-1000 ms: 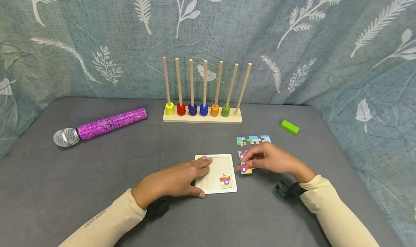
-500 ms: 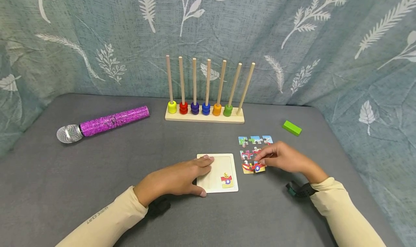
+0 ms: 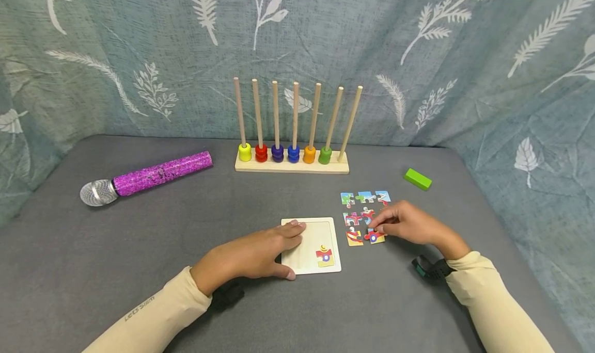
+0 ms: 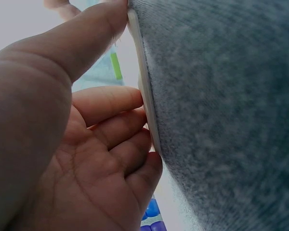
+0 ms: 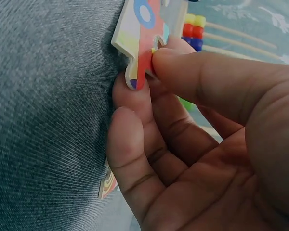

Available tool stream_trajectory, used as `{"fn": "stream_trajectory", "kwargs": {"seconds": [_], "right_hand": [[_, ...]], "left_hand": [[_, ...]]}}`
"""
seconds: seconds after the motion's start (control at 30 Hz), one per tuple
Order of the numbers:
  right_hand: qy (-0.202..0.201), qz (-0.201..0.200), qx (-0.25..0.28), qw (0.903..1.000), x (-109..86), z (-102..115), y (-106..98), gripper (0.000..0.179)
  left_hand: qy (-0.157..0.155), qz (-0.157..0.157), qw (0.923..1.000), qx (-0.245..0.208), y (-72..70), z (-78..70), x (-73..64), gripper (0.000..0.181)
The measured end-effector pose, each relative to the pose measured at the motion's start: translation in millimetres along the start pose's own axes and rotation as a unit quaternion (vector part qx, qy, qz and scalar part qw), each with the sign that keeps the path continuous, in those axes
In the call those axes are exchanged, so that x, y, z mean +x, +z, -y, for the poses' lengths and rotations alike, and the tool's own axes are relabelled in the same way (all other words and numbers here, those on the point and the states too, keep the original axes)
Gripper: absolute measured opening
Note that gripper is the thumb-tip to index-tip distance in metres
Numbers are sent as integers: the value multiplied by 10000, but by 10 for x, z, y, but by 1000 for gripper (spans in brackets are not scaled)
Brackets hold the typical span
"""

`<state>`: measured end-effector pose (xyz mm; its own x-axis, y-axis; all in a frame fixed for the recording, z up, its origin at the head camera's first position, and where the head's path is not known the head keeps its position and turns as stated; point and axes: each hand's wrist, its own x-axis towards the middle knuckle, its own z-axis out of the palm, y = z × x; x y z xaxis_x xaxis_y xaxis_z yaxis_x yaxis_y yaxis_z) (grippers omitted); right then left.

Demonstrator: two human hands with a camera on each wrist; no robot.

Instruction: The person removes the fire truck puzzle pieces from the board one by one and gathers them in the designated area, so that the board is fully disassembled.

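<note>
My left hand (image 3: 260, 252) rests on the left part of a square wooden puzzle tray (image 3: 313, 231), fingers extended over it and thumb at its near edge. One jigsaw piece with a blue-ringed wheel (image 3: 325, 257) lies in the tray's lower right corner. Right of the tray, my right hand (image 3: 409, 223) pinches another red and yellow jigsaw piece (image 5: 147, 29) between thumb and fingers, low over the table. That piece sits in the bottom row of several loose jigsaw pieces (image 3: 354, 237), just right of its neighbour. My right fingers partly cover the pieces behind.
At the back stands a wooden peg stand (image 3: 292, 168) with coloured beads on its pegs. A purple glittery microphone (image 3: 162, 173) lies at the left. The green block (image 3: 418, 179) is at the right, beyond the loose pieces. A patterned cloth (image 3: 186, 84) hangs behind the table.
My right hand has moved right with the wheel piece, uncovering the bottom-left piece. A narrow gap now shows between those two. My left hand stays on the tray.
</note>
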<state>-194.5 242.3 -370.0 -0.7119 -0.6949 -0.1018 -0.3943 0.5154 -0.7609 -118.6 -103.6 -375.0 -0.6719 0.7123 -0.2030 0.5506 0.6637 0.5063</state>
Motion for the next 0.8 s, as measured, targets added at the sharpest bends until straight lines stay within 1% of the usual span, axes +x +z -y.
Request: {"fn": "stream_trajectory", "kwargs": {"seconds": [0.13,0.27,0.37,0.47,0.6,0.8], "right_hand": [[3,-49,-47,10000,11,-3,1,17],[36,-73,109,9999,17,6,0,17],[84,-58,255,9996,17,16,-8,19],[163,-58,289,9994,15,21,-16,22],[181,-112,211,9996,13,34,-20,22],[228,-132,221,9994,45,115,8,22]], "left_hand": [[30,-41,10000,20,-6,-1,-2,72],[48,-66,10000,39,-7,4,-4,72],[40,-65,10000,64,-2,9,-3,72],[43,-44,10000,70,2,11,0,73],[62,-29,10000,63,7,12,3,72],[76,-54,9999,47,6,14,-2,72]]}}
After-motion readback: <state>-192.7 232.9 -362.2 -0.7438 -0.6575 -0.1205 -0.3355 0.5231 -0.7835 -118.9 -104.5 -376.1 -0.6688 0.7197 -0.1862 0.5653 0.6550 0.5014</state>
